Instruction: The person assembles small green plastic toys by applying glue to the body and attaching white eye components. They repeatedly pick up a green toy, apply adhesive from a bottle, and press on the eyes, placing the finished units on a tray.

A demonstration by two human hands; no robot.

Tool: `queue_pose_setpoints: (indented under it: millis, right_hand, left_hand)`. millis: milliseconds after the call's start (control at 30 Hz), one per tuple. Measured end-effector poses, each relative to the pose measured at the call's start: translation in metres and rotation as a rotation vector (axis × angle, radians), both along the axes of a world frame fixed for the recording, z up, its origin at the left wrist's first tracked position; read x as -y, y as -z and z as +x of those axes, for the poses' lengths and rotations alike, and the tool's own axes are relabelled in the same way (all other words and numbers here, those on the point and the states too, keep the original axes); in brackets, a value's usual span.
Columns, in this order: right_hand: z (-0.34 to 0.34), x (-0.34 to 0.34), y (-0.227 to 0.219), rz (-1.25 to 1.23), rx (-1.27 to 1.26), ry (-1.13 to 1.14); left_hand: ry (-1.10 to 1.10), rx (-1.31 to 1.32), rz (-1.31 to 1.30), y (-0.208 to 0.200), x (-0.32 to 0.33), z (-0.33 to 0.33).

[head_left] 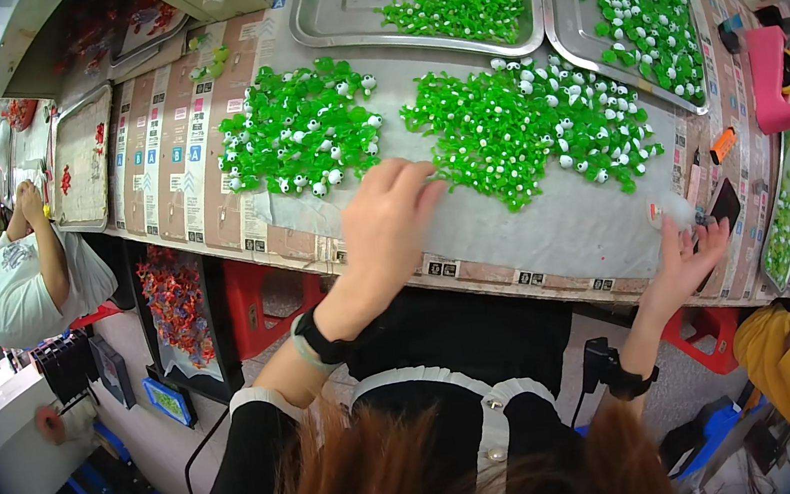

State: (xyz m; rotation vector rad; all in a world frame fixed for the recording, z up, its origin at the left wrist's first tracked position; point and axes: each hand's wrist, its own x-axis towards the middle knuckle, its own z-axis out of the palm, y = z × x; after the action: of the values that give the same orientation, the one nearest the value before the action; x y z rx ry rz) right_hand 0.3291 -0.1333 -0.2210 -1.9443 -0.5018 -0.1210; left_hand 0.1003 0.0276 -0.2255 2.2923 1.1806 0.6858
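My left hand [387,223] is over the worktable, between two piles of small green plastic pieces with white eyeballs. Its fingers are curled together beside the right pile; whatever they pinch is too small or hidden to make out. Left of it lies a heap of green pieces with larger white eyes [298,129]. To its right is a pile of green pieces with small white dots [491,137], merging into green pieces with big white eyeballs [595,123]. My right hand [685,262], palm up with fingers apart, is near a translucent white object [678,209] at the table's right side.
Metal trays of green pieces stand at the back, one in the middle [365,34] and one at the right [574,50]. An orange tool [723,145] and a pink holder [771,80] are at the right. Co-workers sit at left [42,286] and far right [785,364].
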Motion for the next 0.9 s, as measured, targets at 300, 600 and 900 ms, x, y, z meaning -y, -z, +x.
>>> queue_pose_setpoints:
  millis: [300,600,900]
  right_hand:
    - [0.021,0.001,0.019,0.035,-0.287,-0.154]
    - [-0.04,-0.019,-0.016,0.228,-0.446,-0.313]
    - [-0.065,-0.017,-0.016,0.189,-0.669,-0.456]
  left_hand:
    - [0.078,0.082,-0.121,0.004,0.003,0.008]
    - [0.11,-0.01,-0.021,-0.002,0.016,0.018]
    - [0.171,-0.079,-0.061,-0.004,0.007,0.02]
